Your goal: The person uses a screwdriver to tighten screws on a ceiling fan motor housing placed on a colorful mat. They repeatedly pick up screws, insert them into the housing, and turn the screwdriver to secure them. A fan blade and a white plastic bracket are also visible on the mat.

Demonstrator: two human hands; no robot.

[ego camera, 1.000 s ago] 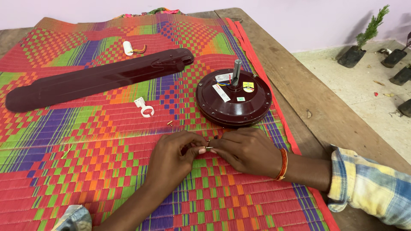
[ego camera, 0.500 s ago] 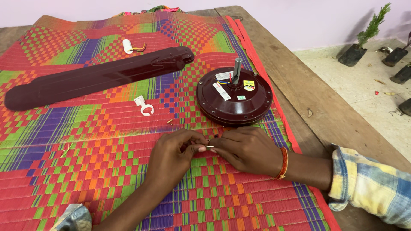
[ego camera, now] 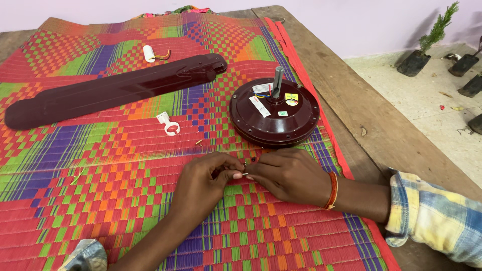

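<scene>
My left hand (ego camera: 206, 183) and my right hand (ego camera: 291, 175) meet fingertip to fingertip low on a bright woven mat (ego camera: 125, 211). Between the fingertips is a small metal part (ego camera: 244, 172), pinched from both sides; most of it is hidden. Just beyond my hands lies a round maroon fan motor (ego camera: 274, 113) with an upright grey shaft and stickers on top. A long maroon fan blade (ego camera: 113, 90) lies across the mat further back. My right wrist has an orange band and a plaid sleeve.
A white plastic clip (ego camera: 169, 124) and a tiny brass screw (ego camera: 199, 142) lie on the mat. A white capacitor with wires (ego camera: 150, 53) sits behind the blade. The wooden table's edge (ego camera: 381, 120) runs on the right; potted plants (ego camera: 427, 40) stand on the floor.
Both hands stay together in the same spot, with only slight finger movement on the small part. Motor and blade have not moved.
</scene>
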